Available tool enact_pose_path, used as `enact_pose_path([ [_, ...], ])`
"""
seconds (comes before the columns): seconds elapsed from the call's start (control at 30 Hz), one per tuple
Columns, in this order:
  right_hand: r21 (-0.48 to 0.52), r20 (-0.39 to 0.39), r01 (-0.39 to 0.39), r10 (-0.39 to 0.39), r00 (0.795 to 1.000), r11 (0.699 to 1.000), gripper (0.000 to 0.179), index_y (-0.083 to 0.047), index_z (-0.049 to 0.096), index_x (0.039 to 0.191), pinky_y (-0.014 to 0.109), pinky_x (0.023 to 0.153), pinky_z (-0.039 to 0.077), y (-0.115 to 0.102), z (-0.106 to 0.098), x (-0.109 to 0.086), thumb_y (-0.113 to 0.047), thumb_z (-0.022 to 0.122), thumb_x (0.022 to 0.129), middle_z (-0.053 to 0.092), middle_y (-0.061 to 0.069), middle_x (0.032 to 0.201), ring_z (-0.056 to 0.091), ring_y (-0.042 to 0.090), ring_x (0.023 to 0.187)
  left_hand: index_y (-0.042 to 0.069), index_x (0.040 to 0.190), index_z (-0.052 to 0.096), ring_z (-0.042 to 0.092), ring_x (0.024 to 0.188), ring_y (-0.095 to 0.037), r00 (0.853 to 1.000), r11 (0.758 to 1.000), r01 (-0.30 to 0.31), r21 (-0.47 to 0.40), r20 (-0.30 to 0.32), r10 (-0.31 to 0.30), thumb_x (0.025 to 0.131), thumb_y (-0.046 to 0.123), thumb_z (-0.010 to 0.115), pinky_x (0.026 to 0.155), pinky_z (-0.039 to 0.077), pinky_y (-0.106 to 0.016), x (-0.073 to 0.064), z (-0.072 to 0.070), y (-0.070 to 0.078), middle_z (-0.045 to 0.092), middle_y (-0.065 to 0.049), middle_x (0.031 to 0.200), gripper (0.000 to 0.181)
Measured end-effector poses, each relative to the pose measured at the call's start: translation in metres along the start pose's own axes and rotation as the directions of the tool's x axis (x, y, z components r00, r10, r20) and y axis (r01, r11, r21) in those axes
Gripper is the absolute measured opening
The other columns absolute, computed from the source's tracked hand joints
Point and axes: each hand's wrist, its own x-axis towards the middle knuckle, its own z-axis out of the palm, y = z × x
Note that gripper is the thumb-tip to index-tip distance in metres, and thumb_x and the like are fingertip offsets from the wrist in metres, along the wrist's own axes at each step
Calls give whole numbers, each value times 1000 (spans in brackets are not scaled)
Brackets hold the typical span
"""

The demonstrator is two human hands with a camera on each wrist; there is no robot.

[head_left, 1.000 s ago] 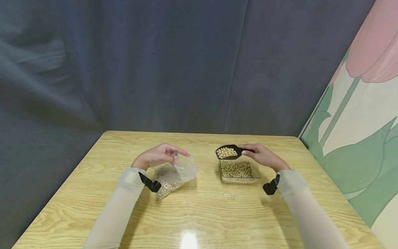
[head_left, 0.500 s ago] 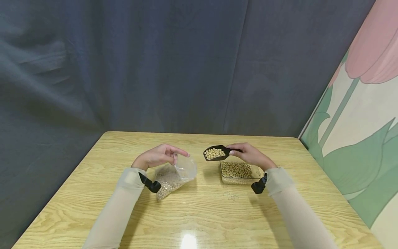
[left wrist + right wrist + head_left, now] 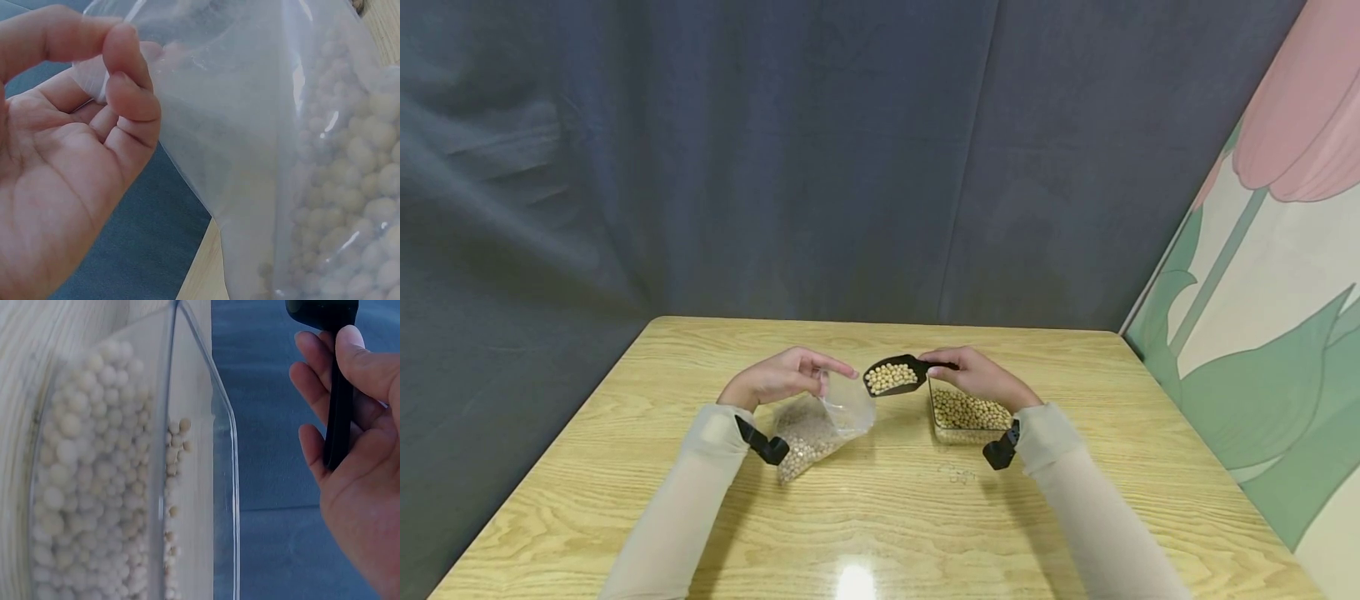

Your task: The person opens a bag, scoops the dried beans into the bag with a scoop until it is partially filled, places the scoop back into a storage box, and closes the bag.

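A clear plastic bag [image 3: 808, 433] part full of round pale beans leans on the table at the left. My left hand [image 3: 782, 377] pinches its upper edge, and the mouth faces right; the left wrist view shows thumb and fingers on the film [image 3: 219, 112]. With my right hand [image 3: 977, 375] I grip the handle of a black scoop [image 3: 917, 375], held level and loaded with beans [image 3: 890, 377]. Its tip is right at the bag's mouth, near my left fingertips. Below my right hand stands a clear rectangular container [image 3: 970, 435] of beans, partly hidden by that hand and wrist.
The wooden table [image 3: 880, 517] carries a few small faint marks [image 3: 957, 473] in front of the container. A dark curtain [image 3: 850, 167] hangs behind the far edge, and a wall with a painted tulip [image 3: 1262, 333] borders the right side.
My right hand has carried the loaded scoop leftward from over the container to the bag's mouth. The left hand and the bag have stayed in place.
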Motion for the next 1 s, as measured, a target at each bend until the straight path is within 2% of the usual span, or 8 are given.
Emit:
enact_pose_path([
  [0.1, 11, 16, -2, 2, 1000, 1000, 42, -5, 49, 140, 52, 103, 41, -3, 3, 3, -18, 49, 100, 47, 19, 143, 45, 36, 131, -18, 133, 44, 61, 72, -6, 1000, 1000, 7, 7, 0, -7, 85, -10, 49, 75, 52, -26, 0, 0, 0, 68, 0, 115, 49],
  [0.2, 10, 25, -8, 8, 1000, 1000, 41, -6, 50, 140, 52, 103, 41, -7, 4, 4, -18, 49, 100, 47, 18, 143, 46, 36, 131, -18, 133, 44, 60, 71, -7, 1000, 1000, 14, 7, 0, -14, 85, -9, 49, 74, 52, -26, 1, 0, 0, 68, -3, 113, 49],
  [0.33, -30, 28, 1, 0, 1000, 1000, 41, -6, 52, 139, 52, 102, 41, -13, 5, 5, -19, 50, 100, 49, 18, 142, 47, 35, 130, -18, 133, 44, 59, 71, -7, 1000, 1000, 18, 2, 2, -18, 86, -9, 50, 74, 51, -25, 1, 0, 0, 68, -6, 111, 49],
  [0.6, -141, 26, 49, -46, 999, 989, 39, -4, 53, 137, 47, 96, 47, -18, 5, 9, -14, 50, 99, 55, 16, 136, 56, 30, 120, -20, 133, 42, 58, 70, -7, 1000, 1000, 24, 5, 9, -24, 86, -9, 50, 74, 50, -26, 1, 0, -1, 71, -1, 99, 49],
  [0.83, -219, 27, 92, -88, 996, 971, 37, -2, 56, 134, 45, 96, 47, -24, 3, 10, -14, 51, 99, 60, 16, 129, 58, 29, 117, -20, 133, 42, 59, 70, -5, 1000, 1000, 28, 5, 8, -28, 86, -9, 50, 75, 51, -26, 1, 1, 0, 70, 3, 86, 49],
  [1.0, -260, 35, 138, -134, 990, 956, 36, 1, 57, 131, 44, 93, 49, -30, 1, 10, -12, 52, 98, 63, 16, 123, 60, 29, 112, -20, 133, 41, 59, 71, -6, 1000, 1000, 17, 5, 15, -17, 86, -9, 49, 75, 51, -25, 1, 1, 0, 71, 4, 90, 50],
])
